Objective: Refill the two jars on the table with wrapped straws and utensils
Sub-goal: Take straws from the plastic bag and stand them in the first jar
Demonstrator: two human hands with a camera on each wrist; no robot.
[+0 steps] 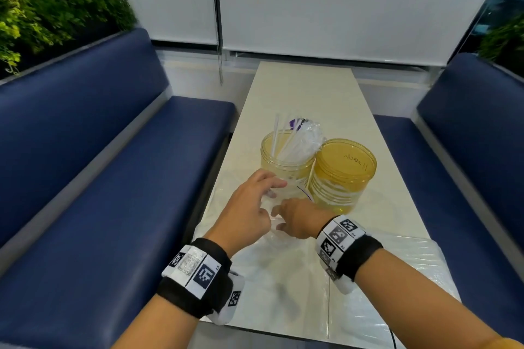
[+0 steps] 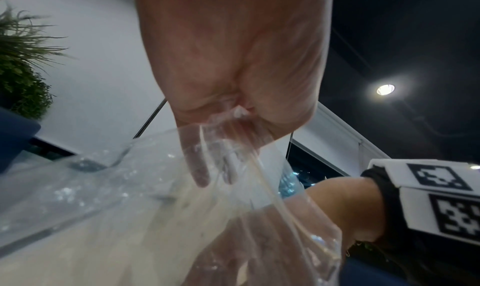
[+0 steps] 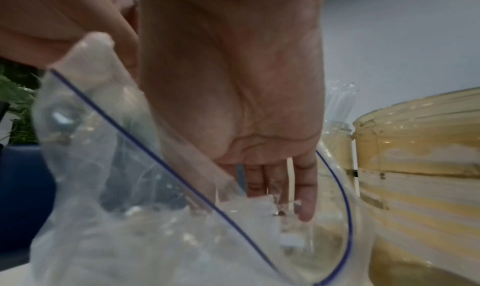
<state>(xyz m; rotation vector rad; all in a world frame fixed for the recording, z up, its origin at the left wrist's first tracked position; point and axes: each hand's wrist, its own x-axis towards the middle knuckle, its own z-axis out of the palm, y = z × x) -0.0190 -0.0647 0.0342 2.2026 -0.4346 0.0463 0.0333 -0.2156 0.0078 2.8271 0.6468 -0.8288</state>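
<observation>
Two yellow see-through jars stand together mid-table. The left jar (image 1: 285, 160) holds wrapped straws and utensils (image 1: 297, 137). The right jar (image 1: 341, 176) shows nothing inside. In front of them lies a clear zip bag (image 1: 280, 232) with a blue seal line (image 3: 155, 144). My left hand (image 1: 249, 204) pinches the bag's rim (image 2: 233, 114) and lifts it. My right hand (image 1: 296, 217) reaches into the bag's mouth, its fingers (image 3: 303, 187) straight and touching white wrapped pieces (image 3: 249, 210) inside.
The cream table (image 1: 306, 93) runs between two blue benches (image 1: 107, 178) (image 1: 467, 150). A second sheet of clear plastic (image 1: 397, 278) lies at the near right corner. Plants (image 1: 42, 8) stand behind the left bench, window blinds behind the table.
</observation>
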